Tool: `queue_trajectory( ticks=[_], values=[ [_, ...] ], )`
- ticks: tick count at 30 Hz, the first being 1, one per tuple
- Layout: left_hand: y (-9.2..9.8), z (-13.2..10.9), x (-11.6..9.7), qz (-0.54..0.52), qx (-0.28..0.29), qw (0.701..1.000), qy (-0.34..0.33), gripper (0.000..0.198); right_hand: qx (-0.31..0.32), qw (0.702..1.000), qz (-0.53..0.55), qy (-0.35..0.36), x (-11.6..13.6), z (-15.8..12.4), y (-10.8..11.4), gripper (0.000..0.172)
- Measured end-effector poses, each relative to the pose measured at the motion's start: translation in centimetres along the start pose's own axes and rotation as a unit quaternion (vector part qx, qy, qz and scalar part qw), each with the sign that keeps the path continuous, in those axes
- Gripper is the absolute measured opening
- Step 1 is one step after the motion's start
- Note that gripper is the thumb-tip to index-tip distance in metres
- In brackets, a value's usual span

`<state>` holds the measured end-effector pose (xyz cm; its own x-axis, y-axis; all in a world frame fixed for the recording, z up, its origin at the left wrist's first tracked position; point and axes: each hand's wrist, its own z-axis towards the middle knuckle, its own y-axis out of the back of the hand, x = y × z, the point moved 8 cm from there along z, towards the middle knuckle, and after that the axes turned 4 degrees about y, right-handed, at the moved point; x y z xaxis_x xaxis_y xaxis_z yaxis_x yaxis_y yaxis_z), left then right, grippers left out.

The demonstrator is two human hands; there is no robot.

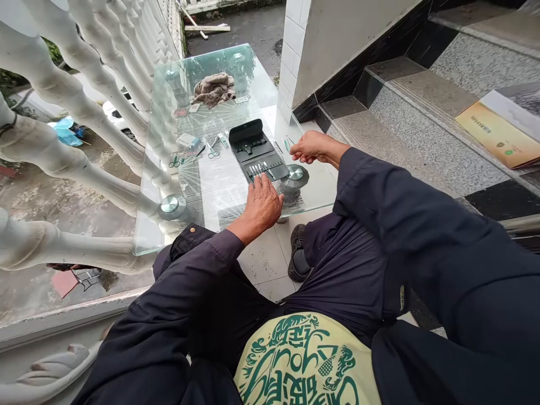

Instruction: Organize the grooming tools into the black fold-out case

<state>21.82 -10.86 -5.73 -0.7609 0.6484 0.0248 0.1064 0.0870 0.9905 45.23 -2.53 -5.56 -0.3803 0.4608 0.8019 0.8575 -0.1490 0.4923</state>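
My left hand (pixel 264 203) lies at the near edge of an opened dark manicure case (pixel 258 151), its fingers stretched out and touching the edge. Several slim silver tools (pixel 260 168) are tucked in a row in the near flap of this case. Right of the case, my right hand (pixel 312 147) is closed in a pinch on a small green-and-silver tool (pixel 289 144), too small to name for sure. On the table left of the case lie small scissors (pixel 212 152), a nail clipper (pixel 223 140) and green-handled scissors (pixel 176 162).
The glass table (pixel 236 216) has round metal-capped supports (pixel 295 175). A small box (pixel 188 140) and a crumpled brown cloth (pixel 214 90) lie on it. White balusters (pixel 76 101) stand at left. Stone stairs (pixel 422 101) rise at right, bearing a yellow-and-white box (pixel 500 129).
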Motion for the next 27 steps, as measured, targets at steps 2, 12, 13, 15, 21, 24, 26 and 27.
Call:
queue_trajectory(
  ticks=[2, 12, 13, 15, 21, 24, 26, 27],
  values=[
    [-0.2, 0.0, 0.1, 0.000, -0.002, 1.000, 0.004, 0.077, 0.013, 1.000, -0.026, 0.001, 0.8, 1.4, -0.9, 0.043],
    [-0.5, -0.4, 0.0, 0.004, -0.008, 1.000, 0.016, 0.076, 0.017, 0.989, -0.141, 0.050, 1.9, 4.0, -1.1, 0.035],
    [-0.6, -0.4, 0.0, 0.000, -0.009, 1.000, 0.015, 0.077, -0.018, 0.981, -0.176, 0.079, 2.0, 4.1, -0.1, 0.029],
    [-0.8, -0.5, 0.0, -0.005, -0.012, 1.000, 0.014, 0.077, -0.092, 0.950, -0.251, 0.164, 2.6, 3.7, 1.6, 0.017],
    [-1.3, -0.5, 0.1, -0.007, -0.014, 1.000, 0.016, 0.077, 0.060, 0.831, -0.351, 0.427, 1.1, 1.7, -1.8, 0.074],
    [-1.2, -0.6, 0.2, -0.003, -0.014, 1.000, 0.022, 0.076, 0.118, 0.822, -0.373, 0.414, -1.2, 2.4, -3.4, 0.089],
    [-1.2, -0.6, 0.3, -0.001, -0.018, 1.000, 0.024, 0.075, 0.127, 0.825, -0.365, 0.413, -1.8, 2.8, -3.8, 0.092],
    [-1.2, -0.6, 0.4, -0.002, -0.021, 0.999, 0.024, 0.074, 0.127, 0.826, -0.358, 0.417, -2.0, 3.0, -3.8, 0.092]
  ],
)
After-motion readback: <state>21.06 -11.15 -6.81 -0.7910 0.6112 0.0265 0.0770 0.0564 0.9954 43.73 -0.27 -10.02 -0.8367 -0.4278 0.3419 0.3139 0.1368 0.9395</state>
